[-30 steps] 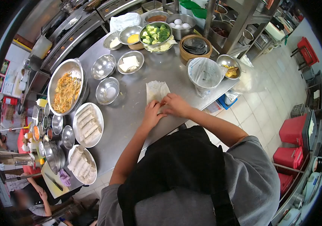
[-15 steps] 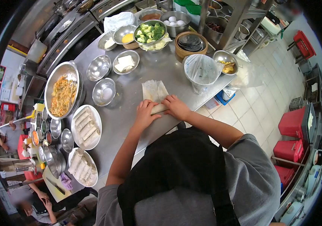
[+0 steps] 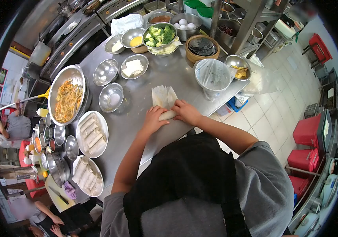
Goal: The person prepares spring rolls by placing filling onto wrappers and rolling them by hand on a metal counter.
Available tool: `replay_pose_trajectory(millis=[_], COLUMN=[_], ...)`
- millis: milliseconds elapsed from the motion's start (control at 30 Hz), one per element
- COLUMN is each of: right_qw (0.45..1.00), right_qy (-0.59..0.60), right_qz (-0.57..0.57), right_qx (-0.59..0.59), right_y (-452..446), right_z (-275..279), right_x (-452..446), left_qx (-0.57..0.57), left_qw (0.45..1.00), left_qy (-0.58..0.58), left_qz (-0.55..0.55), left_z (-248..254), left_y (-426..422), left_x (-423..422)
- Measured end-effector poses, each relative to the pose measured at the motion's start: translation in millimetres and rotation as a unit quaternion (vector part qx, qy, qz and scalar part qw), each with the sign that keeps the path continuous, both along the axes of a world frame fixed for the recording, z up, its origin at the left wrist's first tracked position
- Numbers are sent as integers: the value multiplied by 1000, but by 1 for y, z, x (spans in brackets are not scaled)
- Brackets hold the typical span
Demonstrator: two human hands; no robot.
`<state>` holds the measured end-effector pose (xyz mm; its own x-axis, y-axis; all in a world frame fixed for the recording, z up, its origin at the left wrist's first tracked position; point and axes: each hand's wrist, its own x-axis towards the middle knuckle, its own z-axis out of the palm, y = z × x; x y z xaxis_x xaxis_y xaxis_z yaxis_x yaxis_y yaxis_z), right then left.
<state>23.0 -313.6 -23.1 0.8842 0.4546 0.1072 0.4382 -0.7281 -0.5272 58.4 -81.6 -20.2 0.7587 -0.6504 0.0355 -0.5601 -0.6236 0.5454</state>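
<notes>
A spring roll [image 3: 168, 115] lies on the steel table, partly rolled, with the loose end of its pale wrapper [image 3: 164, 94] flat beyond it. My left hand [image 3: 155, 119] has its fingers curled over the left end of the roll, thumb on the near side. Over the right end, my right hand [image 3: 186, 112] is closed in the same way. The filling is hidden inside. To the left, finished spring rolls lie side by side on one oval plate [image 3: 105, 125] and are piled on a second plate [image 3: 101, 185].
A large bowl of shredded filling [image 3: 68, 100] stands at the left. Small metal bowls [image 3: 111, 97], a bowl of broccoli [image 3: 160, 36] and a bag-lined container [image 3: 213, 77] stand further back. Other people [image 3: 18, 124] are at the far left. Red bins [image 3: 306, 128] stand right.
The wrapper's flat part beyond the roll has become slightly shorter as my hands roll it away from me. At the left, a person with a yellow-headed pole has shifted.
</notes>
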Motion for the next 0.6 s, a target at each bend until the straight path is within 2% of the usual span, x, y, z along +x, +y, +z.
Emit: replay_pose_trajectory(millis=[133, 233, 333, 433, 600], right_qw=[1000, 1000, 999, 999, 998], right_qy=[12, 10, 19, 33, 45], right_qz=[12, 26, 42, 23, 36], right_qx=[7, 7, -5, 21, 8], right_y=[-1, -3, -4, -4, -7], right_z=[0, 2, 6, 9, 7], right_x=[1, 3, 6, 6, 9], left_qx=[-84, -158, -165, -123, -138], left_qw=[993, 977, 984, 989, 987], left_qy=[88, 131, 61, 77, 71], left_qz=[-8, 51, 32, 41, 40], left_z=[1, 5, 2, 9, 9], left_y=[14, 18, 24, 27, 29], left_x=[3, -5, -5, -9, -6])
